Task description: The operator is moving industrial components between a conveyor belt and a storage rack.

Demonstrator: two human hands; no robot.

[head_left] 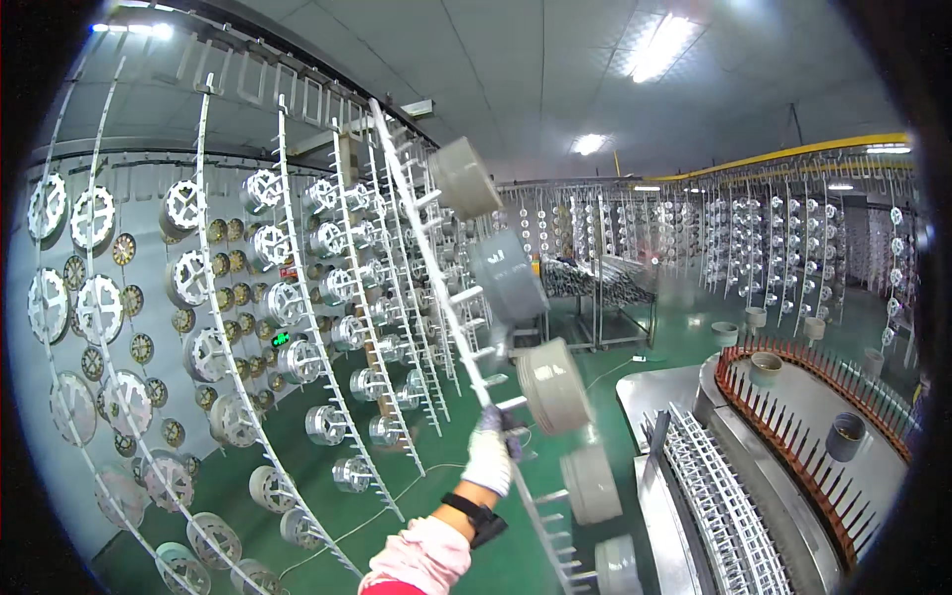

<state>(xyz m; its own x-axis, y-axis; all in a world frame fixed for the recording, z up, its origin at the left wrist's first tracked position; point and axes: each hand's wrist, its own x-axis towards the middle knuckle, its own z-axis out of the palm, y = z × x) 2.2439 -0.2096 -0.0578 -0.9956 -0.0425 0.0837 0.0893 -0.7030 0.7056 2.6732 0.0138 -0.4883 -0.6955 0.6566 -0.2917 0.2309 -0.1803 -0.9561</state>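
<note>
The left hand (pixel 489 456) clasps a pole (pixel 433 260), likely stiff, best held there between pegs; weighty-looking drums (pixel 555 385) hang above and below.

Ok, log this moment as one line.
left hand: gloved, gripping pronged pole | on pronged pole: grey cylinders | right hand: out of view

A factory workshop surrounds me, its overhead rail (pixel 299 61) hung with spiked poles (pixel 439 283) bearing row upon row of round metal parts (pixel 184 205). To my right, a curved track (pixel 835 528) lined with upright spindles (pixel 790 428) loops around a flat grey surface (pixel 798 389). A trolley (pixel 598 322) loaded with long metal pieces (pixel 615 280) stands on the green floor (pixel 684 327) beyond, under ceiling lights (pixel 662 48), with more hanging parts (pixel 776 203) lining the far end.
</note>
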